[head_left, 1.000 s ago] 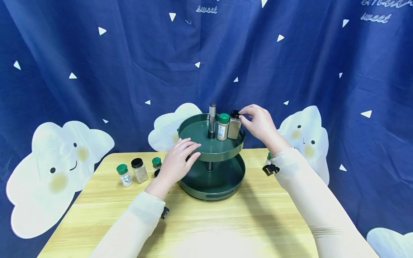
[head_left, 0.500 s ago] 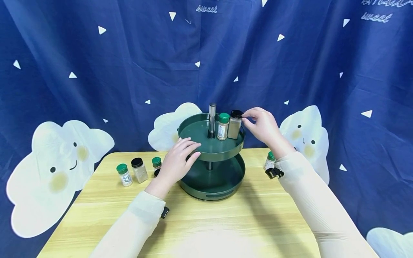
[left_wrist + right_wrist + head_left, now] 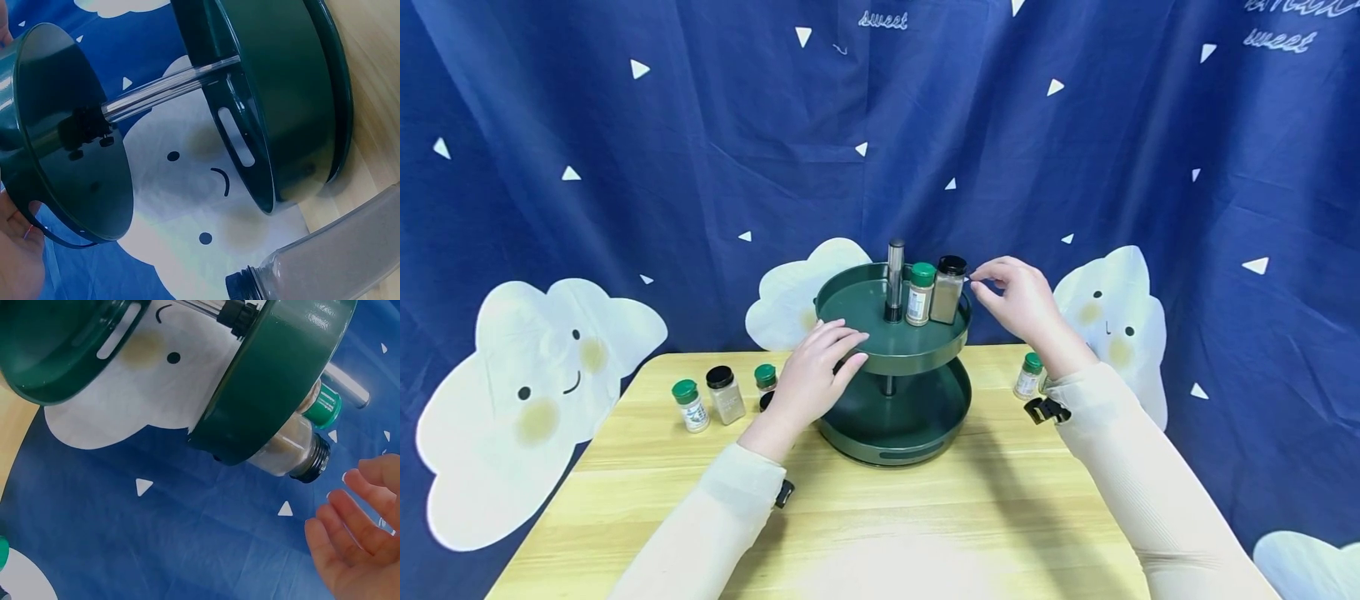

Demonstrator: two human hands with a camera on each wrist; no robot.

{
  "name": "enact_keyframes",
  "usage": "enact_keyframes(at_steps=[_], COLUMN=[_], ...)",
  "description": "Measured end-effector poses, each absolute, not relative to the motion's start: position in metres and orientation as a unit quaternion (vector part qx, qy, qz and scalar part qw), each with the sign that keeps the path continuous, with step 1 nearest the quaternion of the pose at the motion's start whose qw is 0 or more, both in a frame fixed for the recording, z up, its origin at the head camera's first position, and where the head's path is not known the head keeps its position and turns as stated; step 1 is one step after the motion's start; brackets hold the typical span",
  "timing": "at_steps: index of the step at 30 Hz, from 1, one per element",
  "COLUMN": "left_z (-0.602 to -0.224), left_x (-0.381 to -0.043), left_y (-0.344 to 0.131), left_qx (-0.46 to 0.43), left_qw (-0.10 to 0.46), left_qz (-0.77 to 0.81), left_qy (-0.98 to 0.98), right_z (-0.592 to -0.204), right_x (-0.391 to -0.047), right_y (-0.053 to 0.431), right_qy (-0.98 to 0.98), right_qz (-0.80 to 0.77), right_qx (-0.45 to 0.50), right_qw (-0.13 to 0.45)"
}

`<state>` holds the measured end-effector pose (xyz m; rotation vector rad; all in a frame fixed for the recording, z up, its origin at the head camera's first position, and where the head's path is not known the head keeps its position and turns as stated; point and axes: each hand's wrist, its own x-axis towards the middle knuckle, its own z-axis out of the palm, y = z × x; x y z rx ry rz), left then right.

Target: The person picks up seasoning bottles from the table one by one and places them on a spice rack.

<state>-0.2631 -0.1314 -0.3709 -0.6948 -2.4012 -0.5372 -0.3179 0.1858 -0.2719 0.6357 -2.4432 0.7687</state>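
A dark green two-tier lazy Susan (image 3: 917,364) stands on the table. My left hand (image 3: 811,379) holds its upper tray at the left front rim; in the left wrist view, bent fingers (image 3: 14,219) lie at the tray's handle slot. On the upper tray, a green-capped spice shaker (image 3: 918,302) stands upright beside a black-capped spice jar (image 3: 947,297), right of the chrome post (image 3: 894,283). My right hand (image 3: 1018,302) hovers just right of the black-capped jar, holding nothing. A small gap shows between its loosely bent fingers (image 3: 359,534) and the black cap.
Left on the wooden table (image 3: 880,517) stand a green-capped shaker (image 3: 693,415), a black-capped jar (image 3: 726,402) and another green-capped shaker (image 3: 765,379). Another black-capped jar (image 3: 331,247) stands near my left forearm. A green-capped shaker (image 3: 1028,381) stands beneath my right wrist. A blue curtain (image 3: 775,125) hangs behind.
My right hand has let go of the black-capped jar's cap and drawn away to the right. The shaker under my right wrist has come into fuller view. My left hand has stayed put.
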Motion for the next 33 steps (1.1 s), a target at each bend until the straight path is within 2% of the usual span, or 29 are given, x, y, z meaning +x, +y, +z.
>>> enact_keyframes(at_steps=[33], left_z=[-0.373], left_x=[-0.265], left_y=[-0.132], left_qx=[-0.264], left_qw=[0.294], left_qz=[-0.209], left_qy=[-0.894], right_z=[-0.297], right_x=[-0.295], right_y=[0.212], right_qy=[-0.895], right_qz=[0.29], right_qx=[0.24], right_qw=[0.24])
